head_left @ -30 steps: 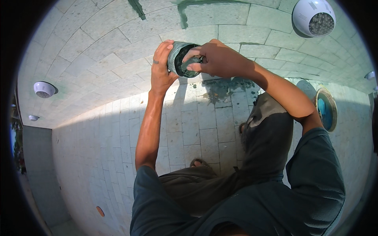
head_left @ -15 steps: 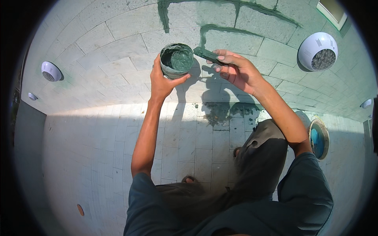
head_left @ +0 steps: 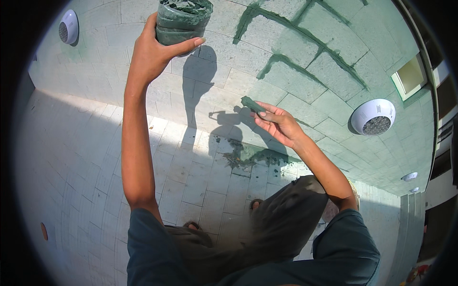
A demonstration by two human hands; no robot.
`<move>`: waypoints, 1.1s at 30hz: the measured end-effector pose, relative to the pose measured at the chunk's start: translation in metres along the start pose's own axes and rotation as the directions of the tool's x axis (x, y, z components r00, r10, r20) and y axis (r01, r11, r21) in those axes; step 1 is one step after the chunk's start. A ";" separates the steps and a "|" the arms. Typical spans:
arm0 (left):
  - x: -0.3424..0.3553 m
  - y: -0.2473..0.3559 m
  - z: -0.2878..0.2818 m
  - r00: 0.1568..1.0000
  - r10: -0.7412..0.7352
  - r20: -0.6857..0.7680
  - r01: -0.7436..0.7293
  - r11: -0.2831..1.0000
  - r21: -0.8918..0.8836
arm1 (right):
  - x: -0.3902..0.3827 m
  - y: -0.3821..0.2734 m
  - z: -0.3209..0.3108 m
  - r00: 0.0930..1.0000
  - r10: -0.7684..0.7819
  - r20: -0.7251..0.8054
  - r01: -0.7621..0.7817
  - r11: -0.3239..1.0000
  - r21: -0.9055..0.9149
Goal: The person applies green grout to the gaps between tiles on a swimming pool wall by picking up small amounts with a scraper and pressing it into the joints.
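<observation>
A white round lamp [head_left: 68, 27] is fixed to the wall, well left of the tub. The left hand [head_left: 155, 45] is clamped around the tub [head_left: 183, 24] at its left and near sides, the thumb laid across the front; the other fingers are mostly hidden behind it. The tub is held up roughly level, mouth upward, presumably so that the green paste stays in. Right of the tub, green smears [head_left: 305, 35] follow the wall's joints. Below and right of the tub, green splatter [head_left: 238, 157] lies on the floor, probably dropped paste.

Also below and right, well apart from the tub, the right hand [head_left: 281, 125] pinches a green-coated strip [head_left: 253, 104] between thumb and fingers. The grip is at the rear end, apparently to leave the front clear; that front points up and left, toward the tub's side. A second lamp [head_left: 373, 117] is farthest right of the tub.
</observation>
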State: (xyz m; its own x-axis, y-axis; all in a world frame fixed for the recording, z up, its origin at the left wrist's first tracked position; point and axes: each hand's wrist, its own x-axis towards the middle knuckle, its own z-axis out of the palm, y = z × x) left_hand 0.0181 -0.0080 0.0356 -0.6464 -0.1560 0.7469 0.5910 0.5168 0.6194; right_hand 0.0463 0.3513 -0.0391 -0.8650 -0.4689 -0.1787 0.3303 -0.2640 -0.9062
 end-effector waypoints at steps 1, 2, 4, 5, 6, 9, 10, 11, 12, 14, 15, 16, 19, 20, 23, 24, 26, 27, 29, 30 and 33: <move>0.001 0.000 -0.007 1.000 0.011 -0.015 -0.011 1.000 -0.011 | 0.003 -0.001 0.002 1.000 0.011 -0.010 -0.011 1.000 -0.014; 0.002 -0.001 -0.013 1.000 0.007 -0.026 -0.007 1.000 -0.004 | 0.007 -0.002 0.004 0.995 -0.064 -0.072 0.050 0.982 -0.183; 0.003 -0.001 -0.031 0.999 -0.009 -0.044 0.010 1.000 0.017 | 0.017 -0.008 0.023 0.963 -0.232 -0.137 0.134 0.854 -0.503; 0.002 0.036 -0.031 0.981 -0.162 0.105 0.193 0.822 -0.535 | 0.019 -0.017 0.019 0.909 -0.404 -0.098 0.194 0.620 -0.760; 0.001 0.039 -0.034 0.989 -0.133 0.072 0.150 0.822 -0.550 | 0.026 -0.025 0.023 0.834 -0.551 0.020 0.257 0.357 -0.898; 0.001 0.039 -0.039 0.992 -0.125 0.025 0.120 0.849 -0.515 | 0.046 -0.058 0.034 0.537 -0.691 0.484 0.284 -0.392 -0.875; 0.002 0.041 -0.044 0.995 -0.101 0.029 0.101 0.844 -0.526 | 0.059 -0.068 0.035 0.417 -0.671 0.613 0.321 -0.522 -0.790; 0.002 0.043 -0.046 0.997 -0.076 0.033 0.082 0.838 -0.539 | 0.066 -0.075 0.034 0.407 -0.620 0.671 0.247 -0.632 -0.734; 0.002 0.042 -0.050 0.998 -0.054 0.037 0.065 0.836 -0.544 | 0.075 -0.078 0.039 0.409 -0.579 0.705 0.219 -0.688 -0.692; 0.002 0.039 -0.053 0.997 -0.062 0.050 0.079 0.856 -0.511 | 0.088 -0.088 0.047 0.418 -0.486 0.767 0.150 -0.796 -0.586; 0.003 0.038 -0.053 0.997 -0.061 0.058 0.081 0.862 -0.501 | 0.094 -0.093 0.043 0.415 -0.428 0.803 0.139 -0.842 -0.521; 0.002 0.039 -0.053 0.999 -0.021 0.042 0.040 0.843 -0.537 | 0.100 -0.097 0.039 0.449 -0.401 0.799 0.108 -0.863 -0.493; 0.000 0.040 -0.053 0.999 0.039 -0.001 -0.032 0.808 -0.589 | 0.107 -0.101 0.033 0.545 -0.336 0.768 0.052 -0.901 -0.431; 0.000 0.039 -0.052 1.000 0.026 -0.010 -0.027 0.812 -0.582 | 0.107 -0.104 0.032 0.577 -0.323 0.750 0.046 -0.904 -0.425; 0.005 0.034 -0.060 0.996 0.013 0.093 0.041 0.833 -0.551 | 0.102 -0.110 0.031 0.619 -0.255 0.743 0.056 -0.929 -0.366; 0.006 0.033 -0.061 0.988 0.013 0.151 0.072 0.838 -0.540 | 0.097 -0.113 0.030 0.627 -0.229 0.744 0.061 -0.939 -0.340; 0.002 0.036 -0.055 0.996 -0.008 0.090 0.057 0.835 -0.547 | 0.086 -0.120 0.027 0.662 -0.207 0.720 0.051 -0.946 -0.319; 0.000 0.038 -0.053 0.998 -0.019 0.055 0.046 0.835 -0.549 | 0.082 -0.123 0.027 0.676 -0.194 0.711 0.048 -0.951 -0.304; 0.000 0.035 -0.048 1.000 0.030 -0.001 -0.024 0.807 -0.590 | 0.072 -0.127 0.025 0.697 -0.173 0.696 0.048 -0.957 -0.286; 0.001 0.035 -0.047 0.998 0.053 -0.027 -0.059 0.795 -0.604 | 0.069 -0.127 0.026 0.705 -0.165 0.690 0.051 -0.958 -0.281; -0.002 0.040 -0.052 0.997 0.071 0.012 -0.047 0.775 -0.630 | 0.060 -0.125 0.033 0.724 -0.192 0.663 0.050 -0.943 -0.328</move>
State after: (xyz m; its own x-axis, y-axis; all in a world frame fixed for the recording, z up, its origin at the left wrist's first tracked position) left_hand 0.0678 -0.0311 0.0712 -0.6089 -0.1088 0.7857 0.7926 -0.1224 0.5973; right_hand -0.0339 0.3283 0.0760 -0.4387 -0.8475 0.2988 -0.4789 0.5019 0.7202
